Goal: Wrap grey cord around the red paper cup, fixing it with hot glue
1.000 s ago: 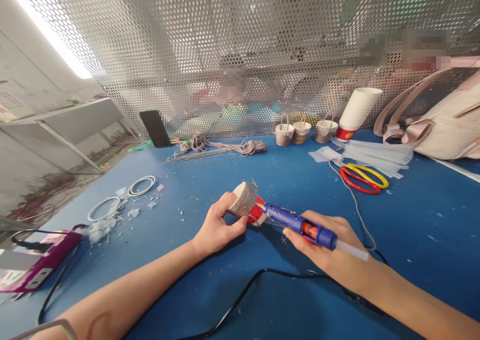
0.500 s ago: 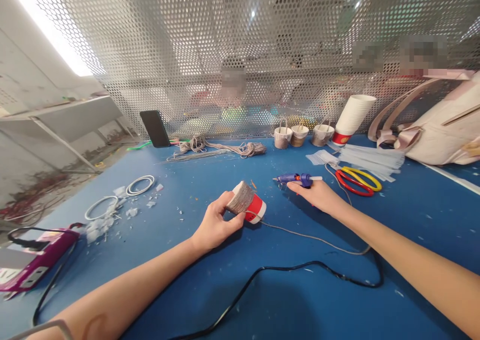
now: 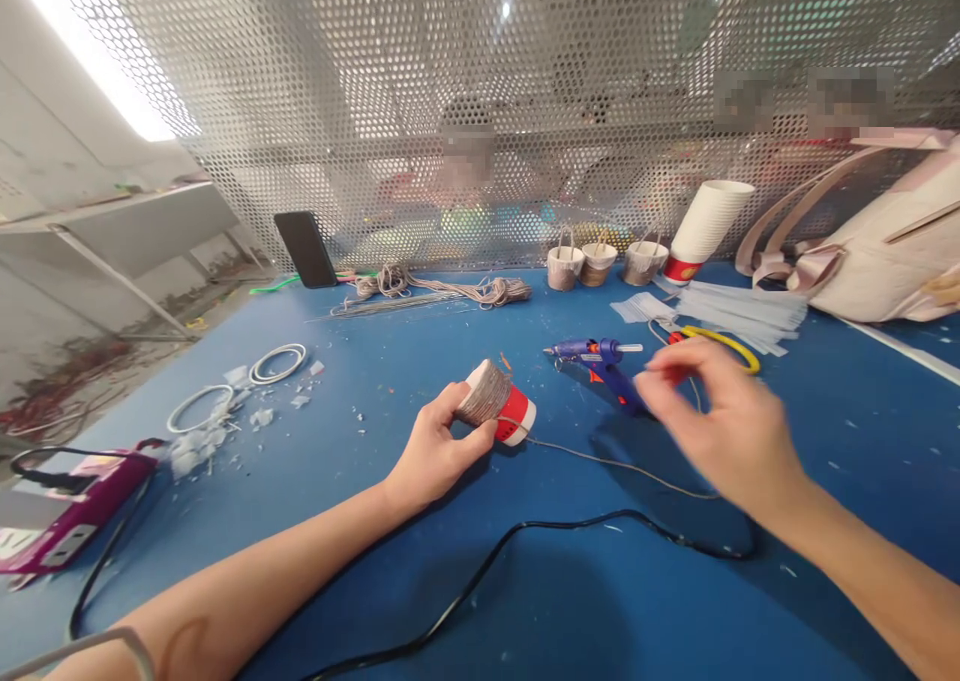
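My left hand (image 3: 442, 451) grips a paper cup (image 3: 517, 416) tilted on its side, thumb in front and fingers behind. Grey-brown cord (image 3: 484, 393) is wound around the cup's upper part; the lower part shows red and white. From the cup a loose strand (image 3: 615, 466) runs right over the table. A blue glue gun (image 3: 600, 361) lies on the table, its nozzle pointing left. Just right of its handle is my right hand (image 3: 735, 441), raised and slightly blurred, fingers curved and apart with nothing between them. It partly hides the scissors (image 3: 724, 346) with red and yellow handles.
Cord bundles (image 3: 450, 289), a phone (image 3: 306, 249), several cord-wrapped cups (image 3: 565, 268) and a cup stack (image 3: 709, 226) line the back. Clear glue sticks (image 3: 742, 313) lie right, near a bag (image 3: 892, 241). White rings (image 3: 277, 364), scraps and a purple power strip (image 3: 82, 511) are left; a black cable (image 3: 517, 531) crosses the front.
My right hand has let go of the glue gun and moved right and toward me, leaving the gun on the table. My left hand keeps hold of the cup in nearly the same place.
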The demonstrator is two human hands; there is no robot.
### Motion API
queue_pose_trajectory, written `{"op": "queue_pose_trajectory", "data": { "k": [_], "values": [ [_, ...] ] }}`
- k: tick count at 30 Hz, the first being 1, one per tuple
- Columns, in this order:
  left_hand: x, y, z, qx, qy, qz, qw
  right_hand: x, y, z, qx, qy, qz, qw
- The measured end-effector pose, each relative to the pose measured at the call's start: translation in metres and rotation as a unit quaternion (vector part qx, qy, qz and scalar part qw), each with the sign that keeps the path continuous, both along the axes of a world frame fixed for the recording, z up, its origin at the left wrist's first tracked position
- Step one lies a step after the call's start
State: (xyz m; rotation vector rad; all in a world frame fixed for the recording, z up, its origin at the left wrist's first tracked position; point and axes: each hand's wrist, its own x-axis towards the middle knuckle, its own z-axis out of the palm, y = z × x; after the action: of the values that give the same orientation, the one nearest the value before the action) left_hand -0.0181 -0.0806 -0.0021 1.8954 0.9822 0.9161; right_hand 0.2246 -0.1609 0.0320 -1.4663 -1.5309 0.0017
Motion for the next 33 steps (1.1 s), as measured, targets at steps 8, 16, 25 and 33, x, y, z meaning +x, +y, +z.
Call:
{"op": "queue_pose_trajectory", "data": {
  "k": [8, 16, 25, 33],
  "values": [
    [0.005, -0.021, 0.012, 0.017, 0.038, 0.003, 0.999, -0.06, 0.004, -0.017, -0.028, -0.176, 0.177, 0.968],
    [0.006, -0.024, 0.012, 0.081, 0.107, -0.022, 0.991, -0.064, -0.003, -0.007, -0.284, 0.187, 0.231, 0.911],
    [0.009, -0.031, 0.016, 0.089, 0.146, -0.044, 0.984, -0.06, -0.008, -0.014, -0.22, 0.124, 0.238, 0.938],
    [0.008, -0.033, 0.017, 0.037, 0.13, -0.067, 0.989, -0.061, -0.009, -0.019, -0.077, 0.003, 0.231, 0.97]
  ]
}}
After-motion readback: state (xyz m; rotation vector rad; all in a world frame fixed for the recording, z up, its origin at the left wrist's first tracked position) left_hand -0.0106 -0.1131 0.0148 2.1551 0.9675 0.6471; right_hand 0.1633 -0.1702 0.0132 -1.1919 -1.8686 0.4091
